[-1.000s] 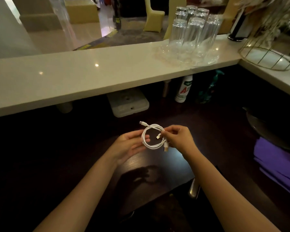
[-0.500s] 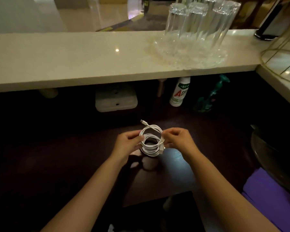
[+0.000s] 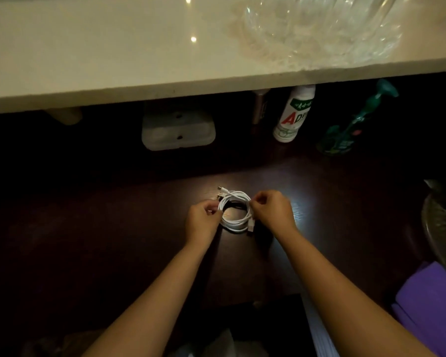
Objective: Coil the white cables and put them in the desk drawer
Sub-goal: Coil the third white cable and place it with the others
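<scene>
A white cable (image 3: 236,222) is wound into a small round coil just above the dark desk top (image 3: 319,202). My left hand (image 3: 202,220) pinches the coil's left side. My right hand (image 3: 272,210) pinches its right side. One plug end sticks out at the coil's upper left, another hangs at its lower right. A dark opening (image 3: 265,320) at the desk's near edge may be the drawer; I cannot tell.
A pale counter (image 3: 113,47) overhangs the desk's back, with glassware (image 3: 319,29) on it. Under it stand a white box (image 3: 178,130), a white bottle (image 3: 294,114) and a green spray bottle (image 3: 350,130). Purple cloth (image 3: 433,305) lies at the right.
The view has tipped downward and closer to the desk. Both hands have lowered the coil toward the desk top, and my left hand has shifted from cradling the coil to pinching it.
</scene>
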Available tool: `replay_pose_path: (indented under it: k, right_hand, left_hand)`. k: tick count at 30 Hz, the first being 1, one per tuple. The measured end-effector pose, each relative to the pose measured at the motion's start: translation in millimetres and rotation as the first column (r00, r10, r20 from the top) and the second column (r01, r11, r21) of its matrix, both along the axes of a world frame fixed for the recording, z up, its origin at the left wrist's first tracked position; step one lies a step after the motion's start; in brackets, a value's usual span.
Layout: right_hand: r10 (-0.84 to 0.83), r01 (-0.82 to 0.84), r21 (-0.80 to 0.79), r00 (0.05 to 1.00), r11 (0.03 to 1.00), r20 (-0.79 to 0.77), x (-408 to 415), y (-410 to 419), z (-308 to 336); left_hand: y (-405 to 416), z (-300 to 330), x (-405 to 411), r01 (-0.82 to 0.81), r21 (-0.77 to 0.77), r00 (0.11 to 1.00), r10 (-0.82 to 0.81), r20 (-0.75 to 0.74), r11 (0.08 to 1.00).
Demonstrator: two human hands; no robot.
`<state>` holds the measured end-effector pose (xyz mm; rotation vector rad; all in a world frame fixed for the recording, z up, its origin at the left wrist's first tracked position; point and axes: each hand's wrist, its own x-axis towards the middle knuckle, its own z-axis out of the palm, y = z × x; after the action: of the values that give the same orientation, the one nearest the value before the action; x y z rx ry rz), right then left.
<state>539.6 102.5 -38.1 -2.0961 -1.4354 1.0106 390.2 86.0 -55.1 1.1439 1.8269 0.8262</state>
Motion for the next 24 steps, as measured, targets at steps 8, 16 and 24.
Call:
replay_pose_path:
  k: [8,16,24]
  right_hand:
    - [-0.03,0.031,0.001,0.995,1.0,-0.091,1.6,-2.6,-6.9]
    - [0.005,-0.01,-0.023,0.982,1.0,-0.189,-31.4,-9.6,-8.0]
    - [0.161,-0.175,-0.047,0.962,0.983,-0.22,-109.0,-17.3,-13.6]
  left_hand:
    - [-1.3,-13.5,-1.1,-0.083,-0.035,0.994,0.085,0.068,0.996]
    - [-12.1,-15.0,-40.8,-0.149,-0.034,0.983,0.152,0.099,0.988]
    - [-37.7,-9.0,-123.2,-0.211,-0.051,0.974,0.215,0.075,0.976]
